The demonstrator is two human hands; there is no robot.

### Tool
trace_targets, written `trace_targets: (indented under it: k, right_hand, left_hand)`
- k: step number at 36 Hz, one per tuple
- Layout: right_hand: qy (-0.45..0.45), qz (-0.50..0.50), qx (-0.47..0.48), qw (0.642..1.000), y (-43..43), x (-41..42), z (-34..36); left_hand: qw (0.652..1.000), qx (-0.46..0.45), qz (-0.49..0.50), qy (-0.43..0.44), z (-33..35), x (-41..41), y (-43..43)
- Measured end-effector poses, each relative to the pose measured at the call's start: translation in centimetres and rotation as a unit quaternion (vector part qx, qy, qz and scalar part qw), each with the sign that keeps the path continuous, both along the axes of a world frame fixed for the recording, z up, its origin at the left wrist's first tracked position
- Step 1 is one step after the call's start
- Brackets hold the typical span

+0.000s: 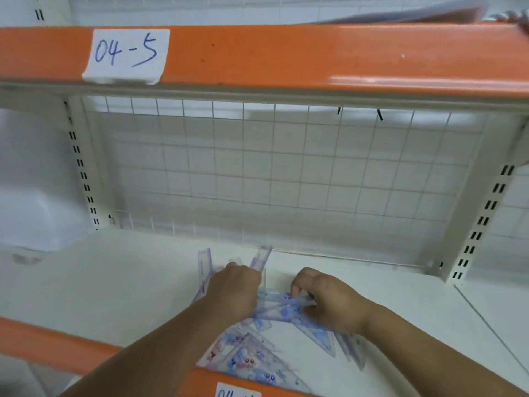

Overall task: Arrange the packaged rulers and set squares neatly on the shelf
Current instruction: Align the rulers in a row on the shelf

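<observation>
On the white shelf, near its middle and toward the front edge, lies a loose heap of packaged rulers and set squares. They are clear plastic with blue and pink cartoon print, overlapping at odd angles. Both hands are on the heap.

The left hand has its fingers curled round a ruler pack. The far end of this pack sticks out past the knuckles and points toward the wire mesh back panel; the pack is blurred. Just left of that hand another long ruler lies pointing away from the person, its near end hidden by the hand.

The right hand pinches a clear blue strip between curled fingers and thumb. The strip runs across toward the left hand; whether it is a ruler or the edge of a set square cannot be told. Below the right wrist a triangular set square lies flat, and more narrow packs fan out beside it to the right.

The nearest packs reach the orange front rail, which carries a white label cut off by the frame. Overhead runs an orange beam with a paper tag reading "04-5". Slotted cream uprights stand at either side of the mesh.
</observation>
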State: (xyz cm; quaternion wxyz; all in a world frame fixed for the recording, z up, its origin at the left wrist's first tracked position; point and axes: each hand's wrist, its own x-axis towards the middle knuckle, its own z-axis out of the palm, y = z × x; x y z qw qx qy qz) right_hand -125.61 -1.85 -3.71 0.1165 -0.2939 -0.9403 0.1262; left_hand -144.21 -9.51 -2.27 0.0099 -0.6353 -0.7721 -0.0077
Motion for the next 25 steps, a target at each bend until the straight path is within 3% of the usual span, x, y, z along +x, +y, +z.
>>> trace_targets:
  k: [5, 16, 21, 25]
  right_hand:
    - [0.022, -0.012, -0.003, 1.000, -0.4, -0.6, 0.2]
    - [-0.031, -0.055, 0.036, 0.997, -0.6, -1.9, 0.0]
    - [0.030, -0.120, 0.004, 0.992, -0.6, -2.7, -0.2]
    - [0.065, -0.135, -0.029, 0.988, -1.0, -3.6, -0.6]
  left_hand:
    - [1.000, 0.003, -0.011, 0.006, 0.3, -0.6, -0.5]
    - [0.999, 0.032, 0.000, 0.018, 0.2, -1.5, -1.0]
    - [0.996, 0.076, 0.040, -0.023, 0.6, -1.4, -1.0]
    - [0.992, 0.025, 0.065, -0.109, 0.5, -1.1, -0.7]
